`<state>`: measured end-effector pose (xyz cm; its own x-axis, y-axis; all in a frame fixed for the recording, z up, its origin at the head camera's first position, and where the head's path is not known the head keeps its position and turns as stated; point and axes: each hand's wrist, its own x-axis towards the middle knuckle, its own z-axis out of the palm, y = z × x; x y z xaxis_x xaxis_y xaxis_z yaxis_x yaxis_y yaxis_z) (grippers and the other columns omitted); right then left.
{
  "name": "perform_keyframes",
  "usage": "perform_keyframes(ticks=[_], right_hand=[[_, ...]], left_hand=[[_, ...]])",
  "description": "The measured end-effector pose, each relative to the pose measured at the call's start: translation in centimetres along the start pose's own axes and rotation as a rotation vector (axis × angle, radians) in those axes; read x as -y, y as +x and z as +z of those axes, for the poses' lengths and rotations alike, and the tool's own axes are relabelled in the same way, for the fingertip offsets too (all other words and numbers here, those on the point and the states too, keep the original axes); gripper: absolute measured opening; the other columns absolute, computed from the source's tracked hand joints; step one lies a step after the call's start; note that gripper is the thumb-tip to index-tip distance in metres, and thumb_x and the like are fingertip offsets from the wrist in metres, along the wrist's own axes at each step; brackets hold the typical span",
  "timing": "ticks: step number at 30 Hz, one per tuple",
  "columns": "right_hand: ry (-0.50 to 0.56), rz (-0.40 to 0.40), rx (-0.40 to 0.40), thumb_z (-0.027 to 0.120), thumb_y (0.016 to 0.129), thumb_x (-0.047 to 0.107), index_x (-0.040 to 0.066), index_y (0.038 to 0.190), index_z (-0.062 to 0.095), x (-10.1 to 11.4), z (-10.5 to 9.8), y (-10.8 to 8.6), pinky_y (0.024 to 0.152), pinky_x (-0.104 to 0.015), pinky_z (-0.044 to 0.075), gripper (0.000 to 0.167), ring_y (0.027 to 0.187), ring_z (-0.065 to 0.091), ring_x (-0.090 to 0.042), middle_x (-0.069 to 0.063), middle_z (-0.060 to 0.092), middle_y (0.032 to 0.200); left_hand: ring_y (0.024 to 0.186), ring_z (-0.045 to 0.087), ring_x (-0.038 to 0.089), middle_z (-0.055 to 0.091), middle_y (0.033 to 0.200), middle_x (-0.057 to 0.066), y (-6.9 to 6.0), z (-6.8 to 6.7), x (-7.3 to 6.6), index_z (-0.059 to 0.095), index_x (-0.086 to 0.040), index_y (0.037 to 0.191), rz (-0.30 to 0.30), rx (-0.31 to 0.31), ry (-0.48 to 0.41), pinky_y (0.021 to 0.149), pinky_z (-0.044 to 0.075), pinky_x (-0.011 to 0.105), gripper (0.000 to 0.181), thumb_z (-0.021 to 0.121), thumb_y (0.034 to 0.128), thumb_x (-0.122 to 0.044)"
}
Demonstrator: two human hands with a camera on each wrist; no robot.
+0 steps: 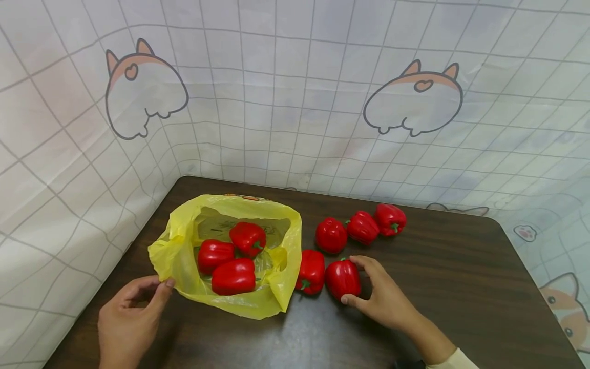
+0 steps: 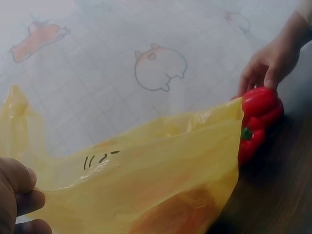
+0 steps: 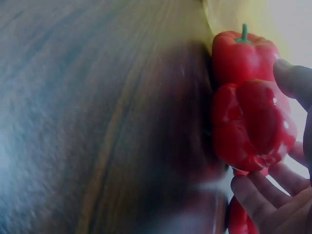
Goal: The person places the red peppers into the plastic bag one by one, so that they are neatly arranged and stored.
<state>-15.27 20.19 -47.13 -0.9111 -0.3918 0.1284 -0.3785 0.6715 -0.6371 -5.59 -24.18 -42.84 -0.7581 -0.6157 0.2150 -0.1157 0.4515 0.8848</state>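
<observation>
A person's right hand curves thumb and fingers round a red bell pepper on a bench, right of a yellow plastic bag whose rim the left hand pinches. The step appears to be grasping; the next move likely calls for a firm, steady lift.

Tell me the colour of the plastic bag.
The plastic bag is yellow; the head view shows it best.
</observation>
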Motion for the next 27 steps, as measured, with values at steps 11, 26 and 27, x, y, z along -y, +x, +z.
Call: perform_keyframes(ticks=[11,26,27], right_hand=[[0.000,0.048,-0.027,0.093,0.075,0.038,0.011,0.151,0.042,0.1,1.1,0.4,0.098,-0.051,0.051,0.095,0.126,0.053,-0.029,-0.009,0.047,0.147],[0.007,0.032,-0.086,0.091,0.079,0.016,0.013,0.144,0.051,-0.2,0.9,-0.1,0.092,-0.043,0.055,0.077,0.116,0.061,-0.024,-0.006,0.057,0.137],[0.013,0.028,-0.092,0.091,0.079,0.014,0.013,0.143,0.052,-0.2,0.9,-0.1,0.091,-0.043,0.055,0.075,0.115,0.061,-0.024,-0.006,0.058,0.137]], left_hand=[[0.065,0.060,0.004,0.070,0.078,-0.019,-0.1,0.0,0.1,0.079,-0.010,0.096,-0.005,0.002,-0.001,0.049,0.044,0.018,0.020,0.088,0.0837,-0.022],[0.066,0.059,0.004,0.070,0.078,-0.019,0.0,-0.1,0.1,0.079,-0.009,0.096,-0.003,-0.001,-0.004,0.048,0.043,0.019,0.020,0.088,0.0838,-0.022],[0.066,0.059,0.004,0.070,0.078,-0.019,0.0,-0.1,0.2,0.079,-0.009,0.096,-0.003,-0.001,-0.003,0.048,0.043,0.019,0.020,0.088,0.0838,-0.021]])
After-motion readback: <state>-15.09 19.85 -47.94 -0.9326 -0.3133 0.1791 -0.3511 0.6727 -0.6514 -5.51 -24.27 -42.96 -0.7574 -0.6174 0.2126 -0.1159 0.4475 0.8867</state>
